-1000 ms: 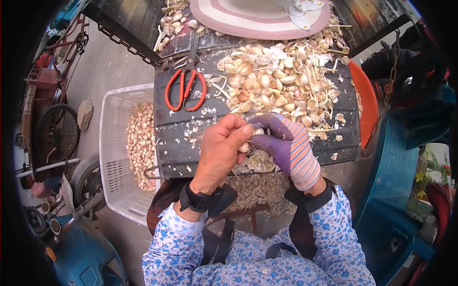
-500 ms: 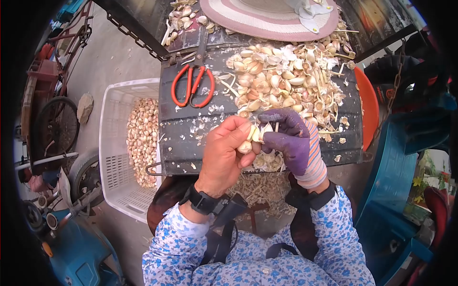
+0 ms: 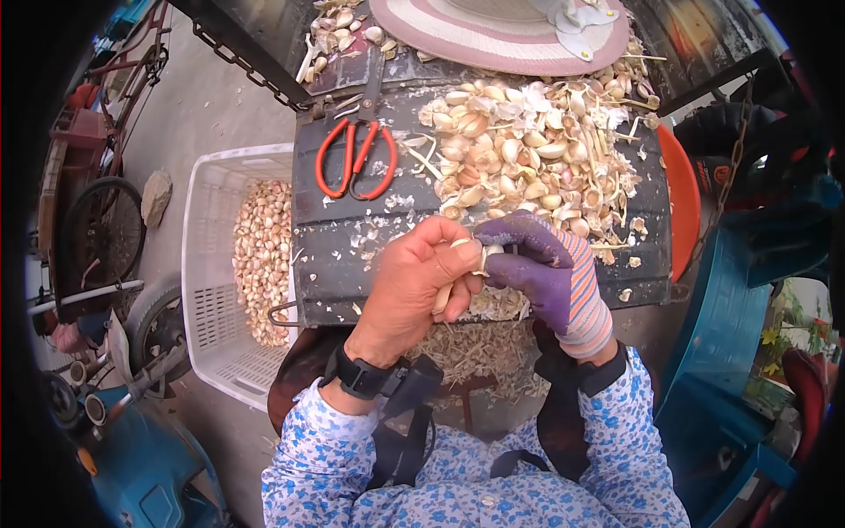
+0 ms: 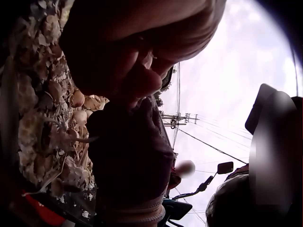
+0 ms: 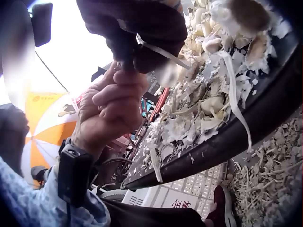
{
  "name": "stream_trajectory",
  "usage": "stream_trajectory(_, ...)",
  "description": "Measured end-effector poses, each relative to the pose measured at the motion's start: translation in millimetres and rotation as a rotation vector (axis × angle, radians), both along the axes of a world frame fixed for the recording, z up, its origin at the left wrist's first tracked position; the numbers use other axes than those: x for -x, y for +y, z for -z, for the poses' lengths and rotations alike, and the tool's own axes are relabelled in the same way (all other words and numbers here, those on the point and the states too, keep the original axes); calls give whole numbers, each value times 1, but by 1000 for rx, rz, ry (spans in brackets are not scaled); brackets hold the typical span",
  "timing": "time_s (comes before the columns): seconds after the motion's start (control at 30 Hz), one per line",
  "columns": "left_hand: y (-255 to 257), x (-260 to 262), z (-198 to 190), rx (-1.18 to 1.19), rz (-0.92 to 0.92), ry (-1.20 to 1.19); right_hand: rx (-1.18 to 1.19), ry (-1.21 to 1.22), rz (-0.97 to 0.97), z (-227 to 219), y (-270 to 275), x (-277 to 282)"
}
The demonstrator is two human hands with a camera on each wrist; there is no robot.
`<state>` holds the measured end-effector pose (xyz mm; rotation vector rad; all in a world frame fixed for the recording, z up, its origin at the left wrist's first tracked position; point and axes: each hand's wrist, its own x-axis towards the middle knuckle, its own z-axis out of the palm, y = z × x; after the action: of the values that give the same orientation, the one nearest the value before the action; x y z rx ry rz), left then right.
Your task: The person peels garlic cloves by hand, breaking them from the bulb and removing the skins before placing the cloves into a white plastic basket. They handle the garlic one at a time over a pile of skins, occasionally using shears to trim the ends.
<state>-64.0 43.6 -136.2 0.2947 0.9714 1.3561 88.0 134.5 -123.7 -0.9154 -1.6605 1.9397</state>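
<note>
Head view: landmark = dark ribbed board (image 3: pixel 339 264). Bare L hand (image 3: pixel 412 273), fingers curled round small pale garlic piece (image 3: pixel 486 254), over board's near edge; R hand (image 3: pixel 541 268) in purple glove w/ striped cuff pinches same piece from other side. Another pale clove (image 3: pixel 443 298) low in L fingers. Big heap of whitish garlic cloves (image 3: pixel 528 154) on board, beyond hands; red-handled metal scissors (image 3: pixel 358 158) on board's L part. White slatted plastic crate (image 3: pixel 201 308) w/ cloves just L of board, round orange-red basin (image 3: pixel 685 202) at its R side, pink-&-white brimmed hat (image 3: pixel 502 40) at its far end

L wrist view: both hands close up & dark, fingertips meeting; garlic heap & skins to one side, grip detail too dark to tell

R wrist view: gloved fingers against bare ones, pale thin strip (image 5: pixel 163 52) hanging by glove; papery skins (image 5: pixel 194 113) along board's edge, maroon shoe (image 5: pixel 221 205) below board
</note>
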Motion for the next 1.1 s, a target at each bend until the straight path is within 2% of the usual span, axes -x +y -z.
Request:
stream_trajectory(0.03,0,-2,3,0,12,56,-131,-43,-40,3,2,-2)
stream_trajectory(0.17,3,-6,1,-17,-43,-58,288,104,133,-12,-6,0)
stream_trajectory(0.33,4,0,4,-86,-154,-238,359,189,148,-5,2,-10)
stream_trajectory(0.37,3,2,-1,-31,-176,-174,359,207,155,-4,3,-12)
stream_trajectory(0.47,4,-3,0,62,-32,33,188,28,103,-11,2,-4)
stream_trajectory(0.5,4,-4,-3,51,-54,-49,172,35,89,-10,1,-5)
stream_trajectory(0.6,9,-13,0,107,17,200,-542,-91,-56,13,2,-4)
stream_trajectory(0.67,9,-12,-3,77,11,189,-221,-40,2,10,-2,-5)
stream_trajectory(0.73,9,-12,-5,46,3,175,231,30,73,-12,-2,-3)
stream_trajectory(0.93,3,-10,0,3,-81,-141,323,131,156,-13,-1,-4)
stream_trajectory(1.03,0,-4,0,76,-90,-168,196,25,180,-13,0,-3)
stream_trajectory(1.1,1,-7,-3,108,23,-158,-39,15,109,-3,1,-3)
